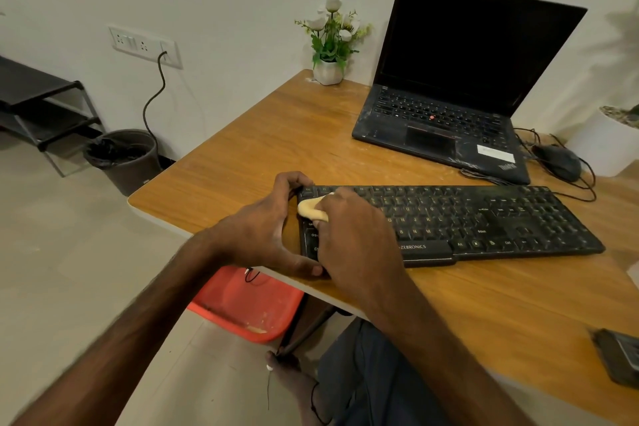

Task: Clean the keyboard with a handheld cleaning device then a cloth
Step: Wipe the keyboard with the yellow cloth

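Right hand (349,235) presses a pale yellow cloth (311,210) on the black plastic keyboard's (484,218) left end; left hand (266,228) clamps that edge, keys stretching rightward.

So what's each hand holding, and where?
Right hand presses a yellowish cloth onto the keyboard, gripping its right part. Left hand clasps the keyboard's left end.

One keyboard (449,221), one laptop (449,93), two hands (262,228).

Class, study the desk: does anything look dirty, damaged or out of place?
Yes. The laptop has whitish dust and smears across its palm rest, and the keyboard looks dusty too. Pale specks dot the table. Nothing appears spilled or broken.
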